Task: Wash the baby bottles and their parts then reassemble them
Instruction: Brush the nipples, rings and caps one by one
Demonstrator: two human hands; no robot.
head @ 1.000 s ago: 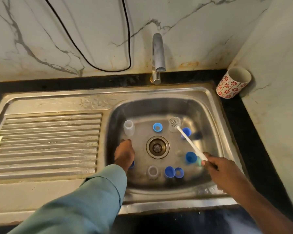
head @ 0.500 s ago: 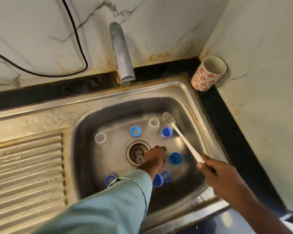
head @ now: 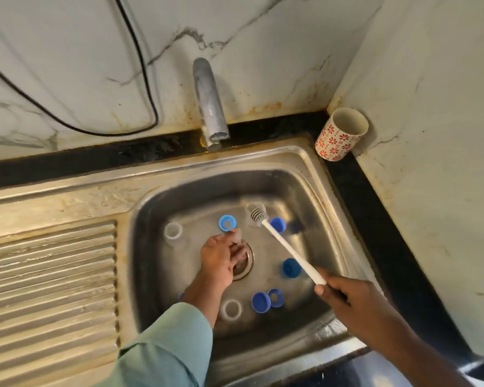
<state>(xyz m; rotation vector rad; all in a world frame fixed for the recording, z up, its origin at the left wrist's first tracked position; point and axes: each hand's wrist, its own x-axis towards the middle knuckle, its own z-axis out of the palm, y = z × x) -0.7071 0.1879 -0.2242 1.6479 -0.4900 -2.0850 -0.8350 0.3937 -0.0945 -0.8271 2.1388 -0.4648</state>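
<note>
Mid-frame, left hand (head: 221, 256) pinching small clear silicone teat (head: 237, 236) above drain for scrubbing; right hand (head: 347, 296) gripping white long-handled bottle brush (head: 287, 247), poised

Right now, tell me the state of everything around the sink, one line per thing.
Tap: off, no water running.
Left hand: over the drain, fingers pinching a clear teat.
Right hand: gripping the brush, head raised over the basin.
Clear bottles: upright, mouths open.
Blue caps: loose on the sink floor.
Cup: upright on the counter.
</note>
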